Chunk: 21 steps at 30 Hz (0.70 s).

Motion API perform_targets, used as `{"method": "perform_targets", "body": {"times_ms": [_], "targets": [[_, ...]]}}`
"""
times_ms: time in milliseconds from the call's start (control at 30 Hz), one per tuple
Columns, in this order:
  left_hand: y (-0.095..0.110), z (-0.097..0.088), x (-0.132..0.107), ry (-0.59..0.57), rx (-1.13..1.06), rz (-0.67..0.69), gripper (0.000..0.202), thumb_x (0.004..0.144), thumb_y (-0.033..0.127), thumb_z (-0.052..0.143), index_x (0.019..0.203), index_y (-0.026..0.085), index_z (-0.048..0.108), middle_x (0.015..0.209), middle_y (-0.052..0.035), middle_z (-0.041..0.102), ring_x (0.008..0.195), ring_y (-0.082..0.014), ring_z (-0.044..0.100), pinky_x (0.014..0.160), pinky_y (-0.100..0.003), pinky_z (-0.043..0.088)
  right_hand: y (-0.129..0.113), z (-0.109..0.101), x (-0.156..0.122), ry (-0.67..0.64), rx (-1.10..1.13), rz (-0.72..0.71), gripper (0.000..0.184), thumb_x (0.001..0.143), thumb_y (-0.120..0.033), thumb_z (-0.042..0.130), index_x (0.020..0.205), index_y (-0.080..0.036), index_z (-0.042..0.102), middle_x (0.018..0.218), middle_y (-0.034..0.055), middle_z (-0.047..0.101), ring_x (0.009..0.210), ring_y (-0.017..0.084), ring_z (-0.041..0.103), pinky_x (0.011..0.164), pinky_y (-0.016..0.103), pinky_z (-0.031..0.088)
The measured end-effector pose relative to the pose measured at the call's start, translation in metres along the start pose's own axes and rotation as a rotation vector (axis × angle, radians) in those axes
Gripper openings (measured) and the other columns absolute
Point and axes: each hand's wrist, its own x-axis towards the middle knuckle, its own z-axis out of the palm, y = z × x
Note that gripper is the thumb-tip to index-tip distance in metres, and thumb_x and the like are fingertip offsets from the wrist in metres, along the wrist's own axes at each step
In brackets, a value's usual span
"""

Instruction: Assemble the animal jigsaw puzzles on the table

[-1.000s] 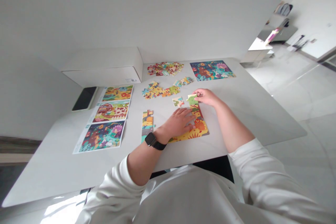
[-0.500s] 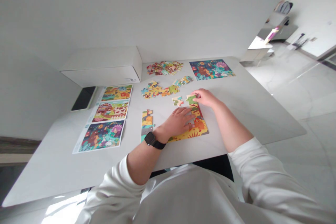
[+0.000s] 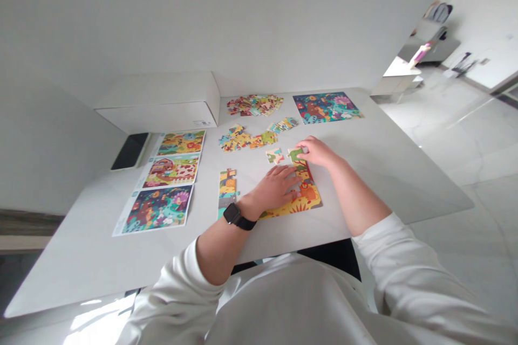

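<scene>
A pale, smooth tabletop [image 3: 376, 156] stands against a plain wall. My right hand [image 3: 319, 152] pinches the green cardboard jigsaw piece [image 3: 295, 154] by its right side; the piece lies left of those fingertips, at the far end of the yellow-and-orange lion puzzle section [image 3: 309, 194]. That section's right-hand column runs lengthwise away from me; whether the piece interlocks, I cannot tell. My left hand [image 3: 279, 188] rests palm down, fingers extended, on the section, farther from the piece than my right. Beyond, the long white cardboard box [image 3: 157, 118] bears small dark print [image 3: 201, 123], too tiny to read; no brand is legible.
</scene>
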Motion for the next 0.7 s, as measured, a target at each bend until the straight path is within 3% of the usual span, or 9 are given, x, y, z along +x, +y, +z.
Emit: {"method": "perform_targets", "body": {"times_ms": [367,567,700], "targets": [[0.000,-0.001,0.000,-0.011,0.088,0.019,0.051,0.108,0.051,0.055,0.152,0.027,0.066,0.166,-0.0116,0.055,0.155,-0.0331,0.048,0.132,-0.052,0.035,-0.004,0.000,-0.002,-0.016,-0.007,-0.013,0.034,0.085,-0.021,0.088,0.119,-0.022,0.082,0.118,0.0085,0.071,0.092,0.020,0.067,0.098,0.033,0.054],[-0.003,-0.010,0.000,0.142,0.183,-0.260,0.051,0.107,0.044,0.058,0.153,0.021,0.062,0.163,-0.0146,0.058,0.150,-0.0352,0.052,0.129,-0.054,0.037,-0.006,-0.001,-0.002,-0.018,-0.019,0.004,0.034,0.086,-0.022,0.088,0.119,-0.022,0.083,0.118,0.0099,0.070,0.091,0.021,0.067,0.096,0.034,0.056],[-0.009,-0.010,-0.002,0.116,0.227,-0.358,0.054,0.105,0.043,0.060,0.156,0.024,0.058,0.164,-0.0130,0.057,0.148,-0.0363,0.053,0.125,-0.054,0.040,-0.005,-0.001,-0.001,-0.019,-0.022,-0.005,0.034,0.085,-0.023,0.089,0.118,-0.022,0.083,0.116,0.0098,0.070,0.091,0.022,0.067,0.096,0.035,0.056]]}}
